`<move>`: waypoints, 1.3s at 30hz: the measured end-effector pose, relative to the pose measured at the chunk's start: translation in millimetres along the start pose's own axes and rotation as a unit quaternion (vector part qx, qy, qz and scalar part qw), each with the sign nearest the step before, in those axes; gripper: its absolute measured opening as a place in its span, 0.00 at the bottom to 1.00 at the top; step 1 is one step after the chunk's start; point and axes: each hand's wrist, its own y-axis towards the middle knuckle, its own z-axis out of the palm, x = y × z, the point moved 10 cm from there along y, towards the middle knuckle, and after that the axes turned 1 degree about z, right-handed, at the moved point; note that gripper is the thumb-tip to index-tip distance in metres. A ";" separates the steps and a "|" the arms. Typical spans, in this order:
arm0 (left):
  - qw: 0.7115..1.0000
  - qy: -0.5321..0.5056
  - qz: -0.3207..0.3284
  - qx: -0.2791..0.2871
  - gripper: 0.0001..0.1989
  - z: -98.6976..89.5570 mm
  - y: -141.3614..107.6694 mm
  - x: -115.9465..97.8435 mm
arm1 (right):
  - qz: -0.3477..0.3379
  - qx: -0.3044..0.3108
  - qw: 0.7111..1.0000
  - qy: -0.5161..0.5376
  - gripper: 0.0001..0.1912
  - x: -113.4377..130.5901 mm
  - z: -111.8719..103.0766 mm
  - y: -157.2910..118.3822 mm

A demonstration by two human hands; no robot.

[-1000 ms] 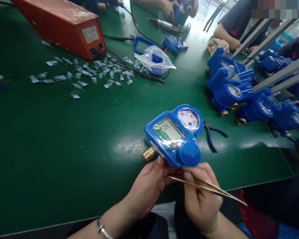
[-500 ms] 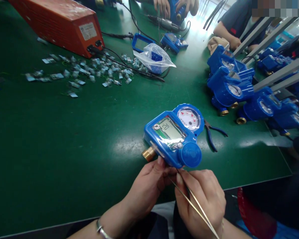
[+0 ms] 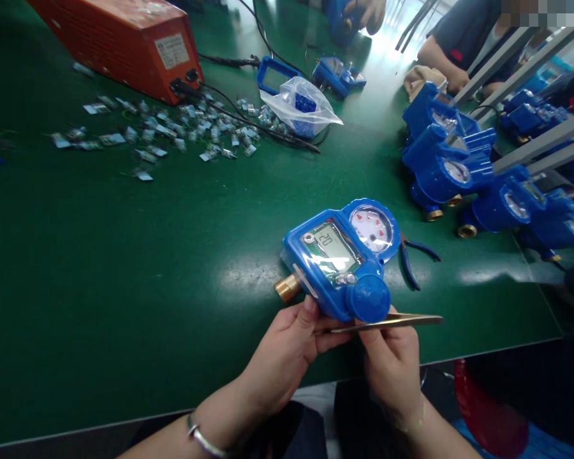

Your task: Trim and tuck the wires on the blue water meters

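A blue water meter (image 3: 332, 261) with a digital display, a round dial and a brass threaded end rests tilted at the middle of the green table. My left hand (image 3: 287, 344) grips its near lower edge, thumb on the side and fingers reaching underneath. In my right hand (image 3: 395, 363) is a pair of brass-coloured tweezers (image 3: 411, 320), lying almost level below the meter's round blue cap. The right fingertips are partly hidden by the tweezers and the meter. Blue-handled pliers (image 3: 408, 261) lie just right of the dial.
An orange box (image 3: 138, 48) with cables stands at the back left. Small electronic parts (image 3: 172, 127) are strewn before it, near a plastic bag (image 3: 302, 105) of blue pieces. More blue meters (image 3: 447, 166) stand at right beside grey bars. Other people sit across the table.
The tweezers in my right hand have swung from pointing down toward me to lying nearly level to the right. My right hand has turned with them. The left hand keeps its hold.
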 end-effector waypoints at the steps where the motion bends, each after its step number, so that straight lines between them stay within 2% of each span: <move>1: 1.000 -0.003 0.002 -0.003 0.18 0.0 0.4 -0.6 | 0.020 -0.003 0.999 0.044 0.06 -8.9 0.3 1.2; 5: 1.000 -0.011 0.003 -0.022 0.15 -3.0 1.1 -0.4 | 0.064 -0.021 0.986 0.155 0.06 -31.4 3.0 3.0; 12: 0.999 -0.004 -0.010 -0.039 0.20 -9.0 0.8 5.6 | 0.059 -0.034 0.989 0.133 0.08 -31.6 -0.1 2.1; 15: 0.999 -0.006 -0.013 -0.039 0.20 -9.6 0.5 6.9 | 0.012 -0.056 0.997 0.059 0.08 -17.4 -5.8 0.2; 20: 1.000 -0.014 -0.005 -0.017 0.20 -5.0 0.4 3.9 | -0.142 -0.070 0.983 -0.094 0.10 25.8 -5.6 -6.2; 23: 1.000 -0.017 -0.002 -0.006 0.20 -2.6 0.2 2.3 | -0.165 -0.058 0.978 -0.115 0.11 33.2 -3.0 -6.2; 26: 1.000 -0.022 0.002 0.000 0.19 -1.3 -0.1 1.6 | -0.148 -0.042 0.981 -0.120 0.11 29.8 -2.5 -3.3; 32: 1.000 -0.021 0.003 0.008 0.18 0.5 0.1 3.4 | -0.058 -0.008 0.995 -0.083 0.08 11.9 -4.0 3.3; 39: 1.000 -0.027 0.005 0.003 0.18 -0.6 0.2 1.4 | -0.030 0.029 0.998 -0.042 0.06 6.5 6.4 4.9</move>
